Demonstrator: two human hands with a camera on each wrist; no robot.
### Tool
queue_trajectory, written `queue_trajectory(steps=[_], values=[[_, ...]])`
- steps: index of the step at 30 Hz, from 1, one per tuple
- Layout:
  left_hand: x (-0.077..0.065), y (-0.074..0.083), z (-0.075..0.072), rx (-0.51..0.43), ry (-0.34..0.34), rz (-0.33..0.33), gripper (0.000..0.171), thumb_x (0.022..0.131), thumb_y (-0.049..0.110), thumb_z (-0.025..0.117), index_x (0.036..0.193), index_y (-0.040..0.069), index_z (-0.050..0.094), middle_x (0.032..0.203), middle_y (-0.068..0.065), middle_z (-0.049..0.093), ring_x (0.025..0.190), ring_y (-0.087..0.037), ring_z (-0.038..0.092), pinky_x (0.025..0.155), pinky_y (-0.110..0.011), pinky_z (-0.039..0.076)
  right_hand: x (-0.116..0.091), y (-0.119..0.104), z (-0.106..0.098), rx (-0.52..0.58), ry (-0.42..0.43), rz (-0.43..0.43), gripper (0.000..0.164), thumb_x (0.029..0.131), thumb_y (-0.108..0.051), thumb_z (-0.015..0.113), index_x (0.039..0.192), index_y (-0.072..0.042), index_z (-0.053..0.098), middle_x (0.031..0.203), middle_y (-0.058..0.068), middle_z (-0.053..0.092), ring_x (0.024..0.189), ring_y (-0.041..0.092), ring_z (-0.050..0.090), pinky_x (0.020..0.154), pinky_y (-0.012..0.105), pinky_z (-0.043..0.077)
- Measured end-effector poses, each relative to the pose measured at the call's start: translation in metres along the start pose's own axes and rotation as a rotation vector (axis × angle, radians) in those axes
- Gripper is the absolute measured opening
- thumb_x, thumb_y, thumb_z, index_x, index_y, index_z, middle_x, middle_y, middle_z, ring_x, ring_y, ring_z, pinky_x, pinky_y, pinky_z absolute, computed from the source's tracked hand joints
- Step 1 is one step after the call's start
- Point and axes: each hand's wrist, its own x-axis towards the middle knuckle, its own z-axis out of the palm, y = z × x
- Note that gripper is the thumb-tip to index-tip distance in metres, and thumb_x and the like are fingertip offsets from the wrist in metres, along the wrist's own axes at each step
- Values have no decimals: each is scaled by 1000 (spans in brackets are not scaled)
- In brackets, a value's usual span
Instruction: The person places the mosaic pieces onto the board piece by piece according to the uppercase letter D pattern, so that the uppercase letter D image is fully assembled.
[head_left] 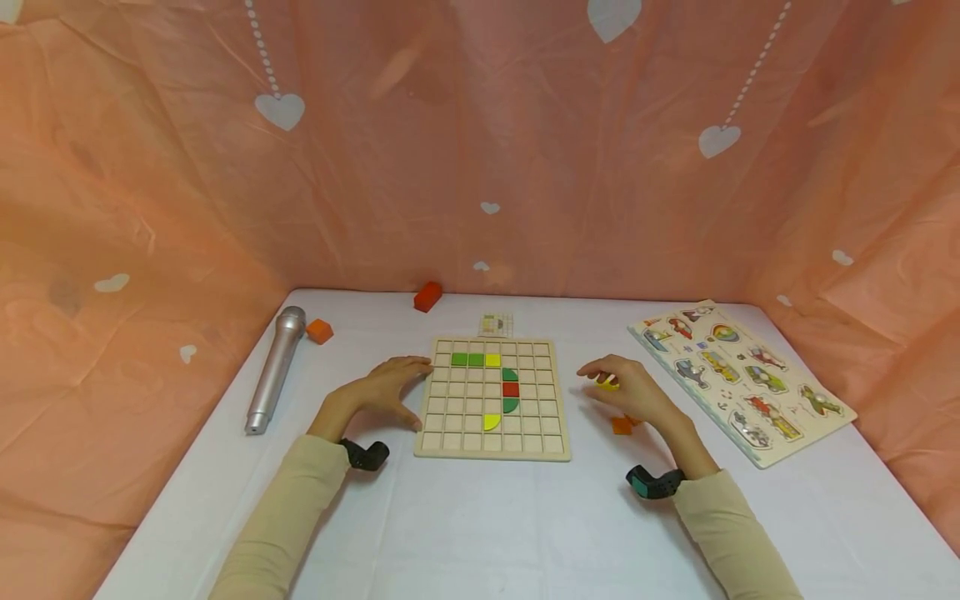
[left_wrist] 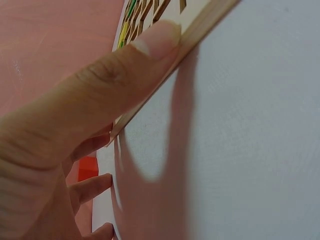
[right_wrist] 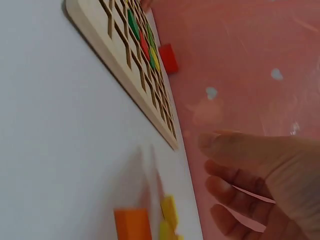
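Note:
A wooden grid board [head_left: 491,457] lies mid-table, with two green square tiles [head_left: 468,360] and a yellow square tile [head_left: 492,360] in an upper row. Lower right of these, a red square tile [head_left: 511,389] sits between two green rounded tiles [head_left: 510,406], and a yellow rounded tile [head_left: 491,422] lies below. My left hand [head_left: 386,387] is spread along the board's left edge, thumb resting on its rim. Right of the board, my right hand [head_left: 630,387] hovers with loosely bent fingers, holding nothing visible. Beneath it are orange pieces [head_left: 621,426] and yellow pieces [right_wrist: 169,212], partly hidden by the hand.
A silver microphone [head_left: 275,371] and an orange cube [head_left: 319,332] lie at the left. Behind the board are a red block [head_left: 427,297] and a small pattern card [head_left: 497,324]. A vehicle picture puzzle [head_left: 742,383] lies at the right. Pink cloth [head_left: 525,150] walls the table.

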Motion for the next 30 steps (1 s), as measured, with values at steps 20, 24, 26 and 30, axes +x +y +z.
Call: queue_trajectory(steps=[20, 24, 26, 30], values=[[1, -2, 1, -7, 2, 2, 93, 65, 39, 83, 139, 2, 39, 147, -16, 32, 135, -37, 25, 110, -55, 22, -42, 29, -26, 73, -230, 86, 28, 71, -13, 80, 96, -9, 68, 86, 1, 61, 73, 16, 47, 62, 21, 39], [1, -3, 1, -5, 2, 0, 94, 65, 40, 83, 139, 2, 40, 147, -15, 32, 135, -37, 25, 110, -55, 22, -43, 30, -23, 70, -265, 59, 25, 72, -10, 79, 94, -8, 68, 86, 0, 61, 74, 14, 49, 63, 20, 42], [1, -3, 1, -7, -3, -4, 94, 65, 40, 83, 139, 3, 39, 148, -15, 32, 136, -37, 24, 110, -55, 21, -43, 31, -22, 71, -272, 49, 23, 73, -9, 78, 92, -7, 67, 83, 0, 60, 73, 13, 50, 62, 20, 43], [1, -4, 1, -7, -2, 0, 95, 65, 41, 83, 139, 2, 39, 148, -15, 32, 136, -37, 24, 110, -55, 21, -42, 31, -21, 70, -280, 55, 19, 75, -7, 76, 91, -6, 67, 81, -1, 58, 73, 12, 50, 62, 19, 44]])
